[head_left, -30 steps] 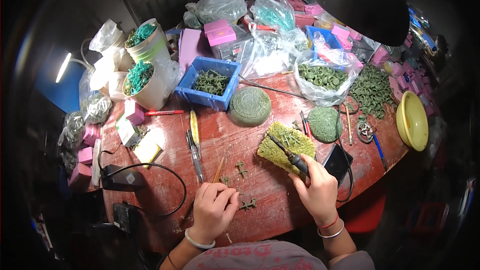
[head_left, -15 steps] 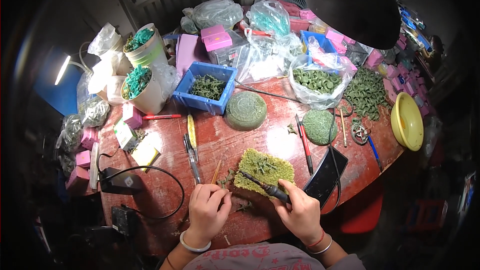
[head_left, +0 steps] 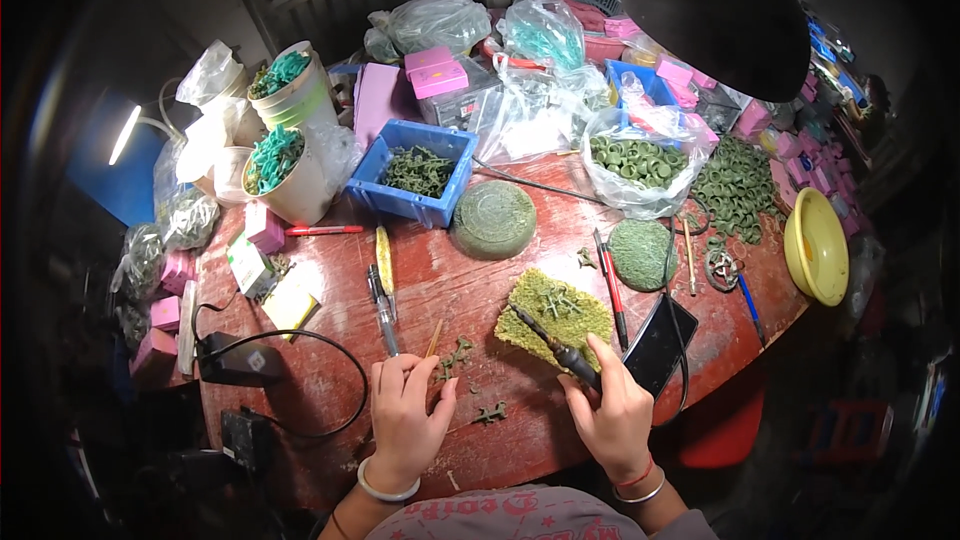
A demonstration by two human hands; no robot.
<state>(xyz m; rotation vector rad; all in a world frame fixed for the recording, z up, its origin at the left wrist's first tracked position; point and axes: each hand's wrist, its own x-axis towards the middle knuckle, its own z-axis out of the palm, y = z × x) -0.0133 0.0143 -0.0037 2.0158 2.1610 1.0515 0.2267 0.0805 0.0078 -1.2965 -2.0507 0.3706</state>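
On the red table (head_left: pixel 540 450), work looks mid-batch: several green branched pieces (head_left: pixel 556 302) sit on the yellow-green pad (head_left: pixel 590 330), a few loose pieces (head_left: pixel 490 413) lie near the left hand (head_left: pixel 405 430), and the blue bin (head_left: pixel 400 202) farther back holds a tangle of similar stock (head_left: pixel 418 170). Can't tell whether the bin's contents are finished or waiting, so no honest done-versus-left count; pad and table both carry open work. Person's right hand (head_left: pixel 615 420) grips a dark pen-shaped tool (head_left: pixel 573 358), tip over the pad; contact with a piece can't be confirmed. Left hand is low, fingers loosely curled, thumb off to one side; can't tell if it pinches anything small. Pieces look dull green, thin, with stubby side arms; those on the pad bunch together, those on the table lie flat. Joints and surface finish too small to judge.
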